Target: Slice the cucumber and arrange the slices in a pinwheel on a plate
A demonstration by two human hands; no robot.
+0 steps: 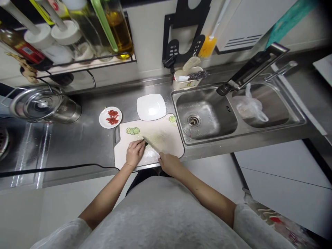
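A white cutting board (166,133) lies on the steel counter in front of me. My right hand (169,163) is closed round the handle of a kitchen knife (152,145), its blade pointing up and left across the board. Beside the blade, my left hand (135,152) has its fingers curled down over a small dark green piece (145,142), mostly hidden, perhaps cucumber. Overlapping pale green cucumber slices (132,130) rest on the board's upper left. Another cut green piece (172,119) sits at its upper right corner.
Behind the board stand an empty white square dish (151,107) and a small plate (103,118) with chopped red bits. A double sink (207,136) with a black faucet (243,74) is on the right. At left are a steel pot (68,110) and a black cord (77,166).
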